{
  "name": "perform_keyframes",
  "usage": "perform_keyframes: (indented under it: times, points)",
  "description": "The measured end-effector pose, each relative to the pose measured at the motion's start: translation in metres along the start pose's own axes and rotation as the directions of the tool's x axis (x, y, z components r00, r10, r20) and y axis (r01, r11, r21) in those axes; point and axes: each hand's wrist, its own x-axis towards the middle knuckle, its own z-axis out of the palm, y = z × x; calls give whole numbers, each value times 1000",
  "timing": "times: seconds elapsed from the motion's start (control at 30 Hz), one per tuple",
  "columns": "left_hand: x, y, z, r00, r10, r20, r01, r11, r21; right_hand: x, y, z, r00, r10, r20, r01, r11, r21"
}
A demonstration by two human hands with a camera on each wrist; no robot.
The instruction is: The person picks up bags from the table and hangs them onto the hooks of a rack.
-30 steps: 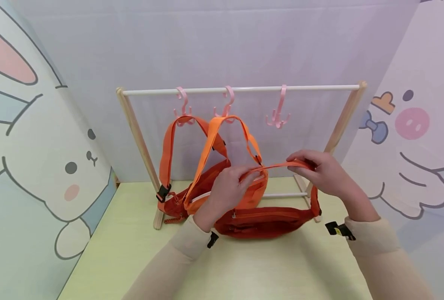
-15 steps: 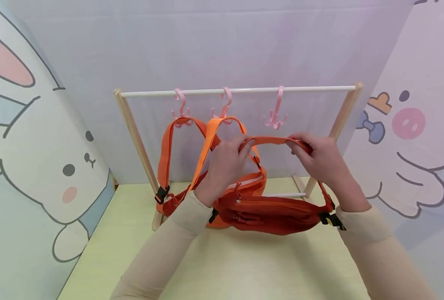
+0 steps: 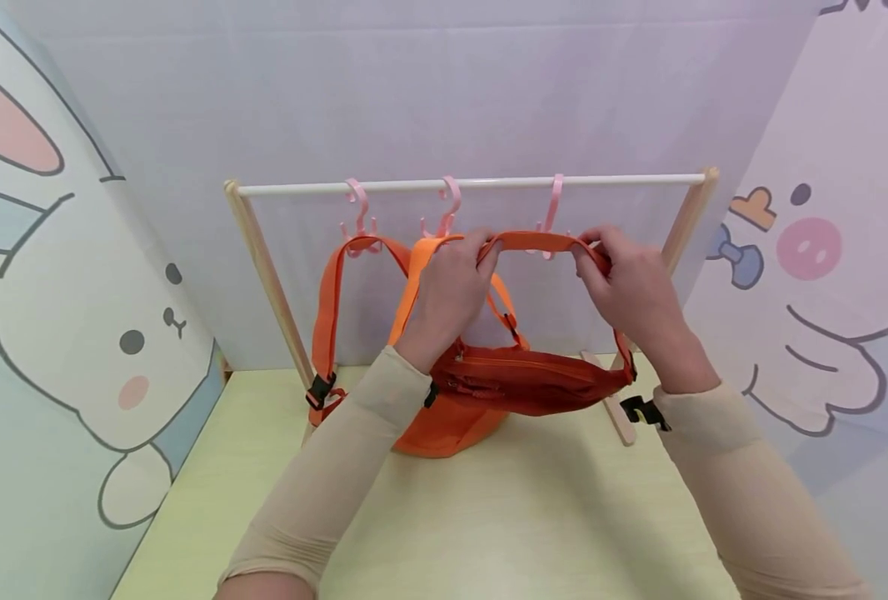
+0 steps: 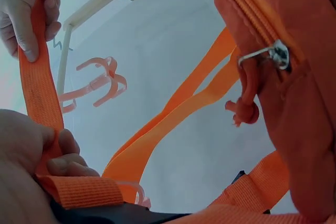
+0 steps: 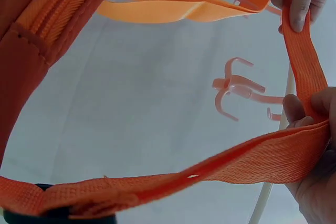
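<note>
Both hands hold the strap (image 3: 536, 242) of a dark red-orange waist bag (image 3: 534, 379), which hangs below them in the air. My left hand (image 3: 453, 287) pinches the strap at its left part, my right hand (image 3: 627, 279) at its right, with a taut stretch between. That stretch overlaps the lower prongs of the right pink hook (image 3: 554, 204) in the head view. In the right wrist view the hook (image 5: 239, 85) shows free of any strap, beyond the held strap (image 5: 304, 61). In the left wrist view the bag's zipper pull (image 4: 278, 55) dangles from its front.
A white rod (image 3: 639, 179) on wooden posts (image 3: 267, 275) carries the hooks. From the left hook (image 3: 359, 208) hangs an orange strap (image 3: 326, 317); from the middle hook (image 3: 450, 204) hangs a brighter orange bag (image 3: 451, 429), partly behind the held bag. Below is a pale yellow table (image 3: 489, 517).
Both hands have risen with the strap, from below the hooks to the height of the right hook's prongs. The held bag has lifted off the table with them.
</note>
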Motion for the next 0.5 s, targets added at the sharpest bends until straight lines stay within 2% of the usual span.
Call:
perform_keyframes:
  times: [0.5]
  points:
    - [18, -1, 3, 1000, -21, 22, 20, 999, 47, 9, 3, 4, 1000, 23, -12, -23, 999, -38]
